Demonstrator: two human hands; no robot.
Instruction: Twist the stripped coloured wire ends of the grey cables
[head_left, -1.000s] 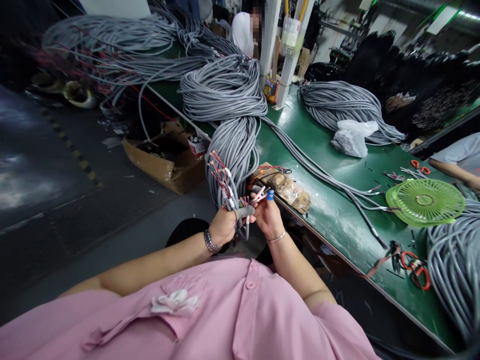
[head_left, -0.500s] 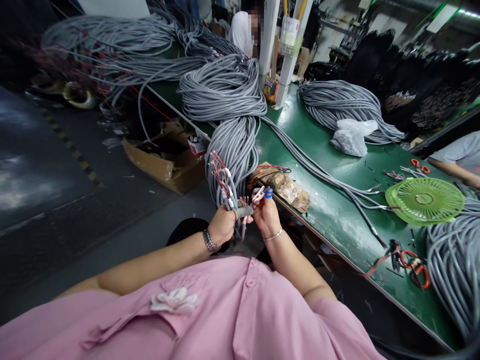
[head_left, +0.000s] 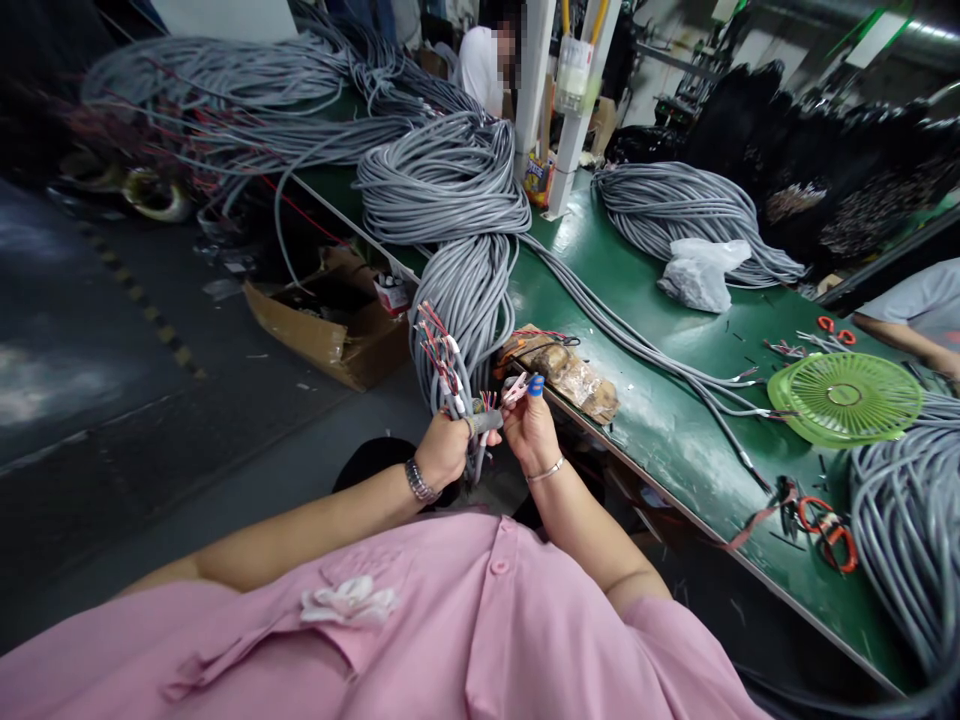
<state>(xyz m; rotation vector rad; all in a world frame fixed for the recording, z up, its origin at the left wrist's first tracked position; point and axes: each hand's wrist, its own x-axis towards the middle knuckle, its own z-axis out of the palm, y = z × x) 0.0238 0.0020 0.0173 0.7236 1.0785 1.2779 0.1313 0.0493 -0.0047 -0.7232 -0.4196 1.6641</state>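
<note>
My left hand (head_left: 444,447) is closed around a bundle of grey cables (head_left: 459,380), whose stripped ends fan out upward in red, blue and dark wires. A grey tube-like piece (head_left: 487,422) sticks out to the right of this fist; I cannot tell whether it is a covered thumb or a cable. Close by, my right hand (head_left: 531,435), with a blue cover (head_left: 535,386) on a fingertip, pinches a small pink-and-white piece (head_left: 514,389) that looks like a clip. Short coloured wires (head_left: 487,400) show between the hands.
Large coils of grey cable (head_left: 442,180) lie on the green table (head_left: 622,300). A taped cardboard piece (head_left: 570,370) sits at its edge. To the right are a green fan (head_left: 846,398) and orange-handled scissors (head_left: 838,550). An open carton (head_left: 300,320) stands left; another person's arm (head_left: 900,335) shows right.
The view has shifted very slightly. Both hands keep nearly the same place and hold, with only a small movement of the right fingers and the pink-and-white piece.
</note>
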